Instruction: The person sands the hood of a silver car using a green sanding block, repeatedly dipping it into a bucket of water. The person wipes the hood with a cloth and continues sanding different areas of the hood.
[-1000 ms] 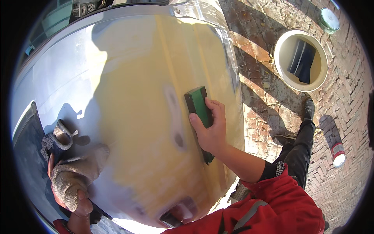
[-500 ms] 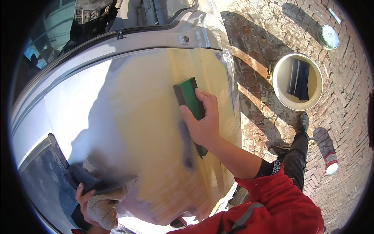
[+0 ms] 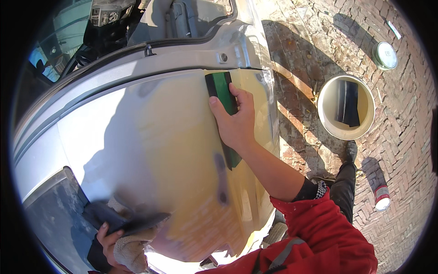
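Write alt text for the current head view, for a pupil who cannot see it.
A person's right hand grips a long green-and-black block against a vehicle panel patched in yellow and silver. At lower left, the left hand holds a beige cloth. To the right, on brick paving, a round, pale bucket contains dark sheet material.

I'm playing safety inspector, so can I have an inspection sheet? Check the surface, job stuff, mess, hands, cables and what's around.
Surface: silver car panel, patchy yellow, with a dark-grey streak.
Job's things: green-and-black sanding block against the car panel; beige towel; blurred dark item; cream bucket holding a dark sheet.
Clutter: pale-lidded tin, red-and-white can, white strip.
Hands: right hand grips the sanding block; left hand holds the beige towel and dark item.
Cables: nothing seen.
Surroundings: brick paving in sun and shadow; car interior beyond the panel.
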A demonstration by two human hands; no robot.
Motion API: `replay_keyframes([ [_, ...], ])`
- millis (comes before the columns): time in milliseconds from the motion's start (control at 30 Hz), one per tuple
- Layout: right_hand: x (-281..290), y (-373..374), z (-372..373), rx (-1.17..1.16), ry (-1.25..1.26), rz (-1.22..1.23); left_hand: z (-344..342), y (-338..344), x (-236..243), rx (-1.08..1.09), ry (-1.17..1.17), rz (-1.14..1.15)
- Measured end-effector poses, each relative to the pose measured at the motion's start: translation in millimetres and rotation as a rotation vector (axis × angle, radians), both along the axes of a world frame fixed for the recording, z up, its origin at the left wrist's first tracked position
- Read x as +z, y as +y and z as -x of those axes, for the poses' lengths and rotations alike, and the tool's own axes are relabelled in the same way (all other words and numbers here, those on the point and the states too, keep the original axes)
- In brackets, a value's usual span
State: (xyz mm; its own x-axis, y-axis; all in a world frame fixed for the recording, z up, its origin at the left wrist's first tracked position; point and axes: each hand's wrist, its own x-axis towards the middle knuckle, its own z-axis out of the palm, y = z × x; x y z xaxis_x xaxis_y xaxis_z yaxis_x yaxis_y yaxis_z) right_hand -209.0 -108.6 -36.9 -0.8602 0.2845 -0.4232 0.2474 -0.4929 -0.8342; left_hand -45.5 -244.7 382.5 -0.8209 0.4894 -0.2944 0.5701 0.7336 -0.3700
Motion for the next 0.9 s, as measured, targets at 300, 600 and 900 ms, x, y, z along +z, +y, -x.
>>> replay_keyframes([
  [300, -7.9, 2.1, 21.3, 0.024, -0.071, -0.002, -8.1, -7.6, -1.1, -0.018, 0.006, -0.017],
  [600, -21.1, -5.0, 30.7, -0.006, -0.01, 0.025, -4.8, -1.9, -8.3, 0.017, 0.043, 0.03],
  [900, -23.6, -7.9, 20.7, -0.085, 0.102, -0.086, -3.2, 2.6, -1.3, -0.002, -0.002, 0.102],
])
